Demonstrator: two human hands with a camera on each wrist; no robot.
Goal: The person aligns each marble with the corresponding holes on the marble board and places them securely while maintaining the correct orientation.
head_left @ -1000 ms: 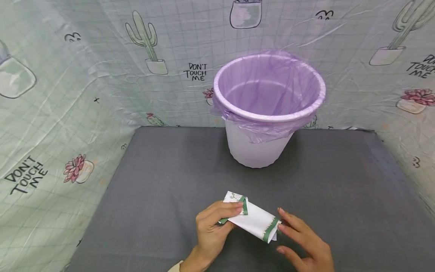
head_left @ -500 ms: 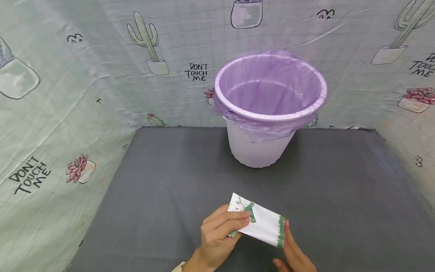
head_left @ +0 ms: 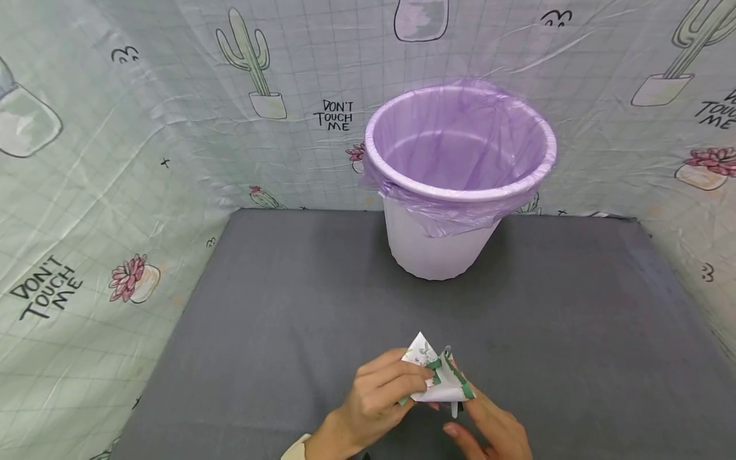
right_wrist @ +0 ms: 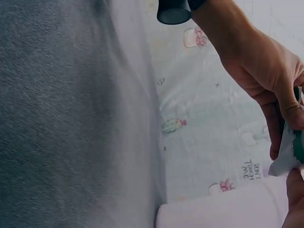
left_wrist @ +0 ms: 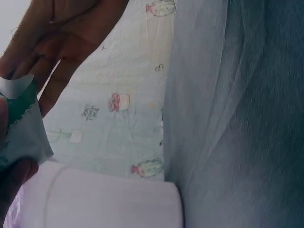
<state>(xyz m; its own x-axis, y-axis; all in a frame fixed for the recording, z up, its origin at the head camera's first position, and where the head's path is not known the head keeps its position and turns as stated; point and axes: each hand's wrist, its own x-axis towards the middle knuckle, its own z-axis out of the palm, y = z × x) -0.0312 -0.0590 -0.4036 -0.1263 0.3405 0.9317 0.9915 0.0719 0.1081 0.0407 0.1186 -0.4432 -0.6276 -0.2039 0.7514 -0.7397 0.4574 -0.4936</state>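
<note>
In the head view a creased piece of white paper (head_left: 443, 388), with green bands and a floral print, is held up low in front of the bin. My left hand (head_left: 379, 391) grips its left part, fingers across the front and thumb behind. My right hand (head_left: 496, 427) touches the paper's right end with fairly straight fingers, partly hidden behind it; the thumb stays apart, lower down. The left wrist view shows only part of the paper (left_wrist: 31, 135), cut off at the edge. From the right wrist, the paper (right_wrist: 285, 156) appears between both hands.
A pale bin (head_left: 439, 246) with a purple bag liner (head_left: 454, 217) over its rim stands at the back, beyond the hands. Dark grey cloth (head_left: 287, 306) covers the table. Cactus-printed fabric (head_left: 310, 64) hangs around the back and sides.
The paper's right end has bent upward and inward, from a flat strip to a crumpled fold. The right hand has come in against that end; the left hand has shifted slightly right, still gripping.
</note>
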